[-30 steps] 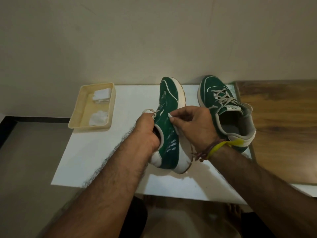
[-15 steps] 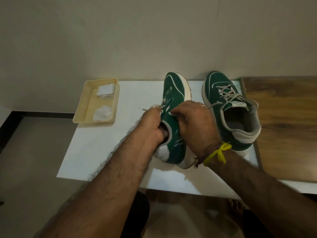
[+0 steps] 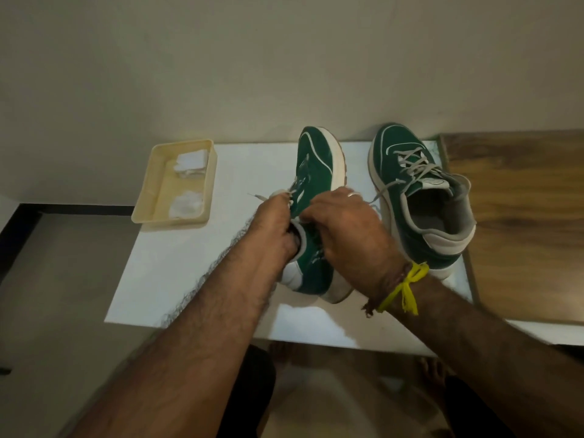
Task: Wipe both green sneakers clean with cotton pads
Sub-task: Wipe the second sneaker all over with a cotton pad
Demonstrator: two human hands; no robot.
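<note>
Plain beige wall (image 3: 284, 58) behind; white counter (image 3: 196, 267) set against it, wood panel (image 3: 521, 222) adjoining on the right. Two green sneakers on the counter, toes toward the wall. Right sneaker (image 3: 420, 197) stands upright on its sole near the wood panel, laces loose, opening up. Left sneaker (image 3: 316, 172) is tipped on its side, white sole facing right, heel toward the person. Left hand (image 3: 278, 222) is pushed into its opening, fingers hidden inside, so grip cannot be told exactly; a lace end sticks out just above the knuckles. Right hand (image 3: 344, 232) lies over the sneaker's green side with fingers curled down against it; whether a pad sits under them cannot be told. Ring on one finger, yellow thread (image 3: 407, 286) tied at the wrist. Cream tray (image 3: 151, 197) stands left of the sneakers, well apart from them, holding two white cotton pads: one (image 3: 189, 161) at the far end, one (image 3: 186, 205) at the near end.
</note>
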